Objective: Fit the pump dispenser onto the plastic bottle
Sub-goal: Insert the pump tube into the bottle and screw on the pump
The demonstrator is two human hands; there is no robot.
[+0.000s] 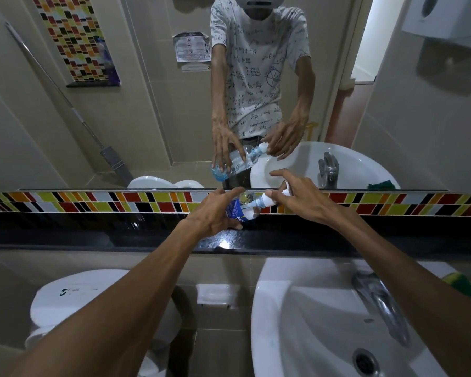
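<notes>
Your left hand (215, 213) wraps the body of the clear plastic bottle (241, 210), fingers curled over its top and thumb underneath, holding it tilted above the far black ledge (93, 235). The bottle's long axis runs from lower left to upper right, so its neck points right and slightly up toward the band of coloured tiles (120, 202). The white pump dispenser (271, 200) sits at that neck, its collar against the bottle's mouth and its tube showing inside the clear wall; whether it is fully seated you cannot tell. Your right hand (299, 197) pinches the pump's collar between thumb and middle fingers, with the forefinger stretched out free. The bottle carries a blue label, and in the mirror (147, 104) a little blue liquid shows pooled at its base. The ledge is glossy dark stone, with a bright glare directly below the bottle. Near and right lies a smooth white sink (297, 322) with a metal tap (378, 303), and a green and yellow sponge (462, 284) rests on its right rim. Near and left stands a white toilet tank (79, 297). Nothing lies between your hands and the ledge.
</notes>
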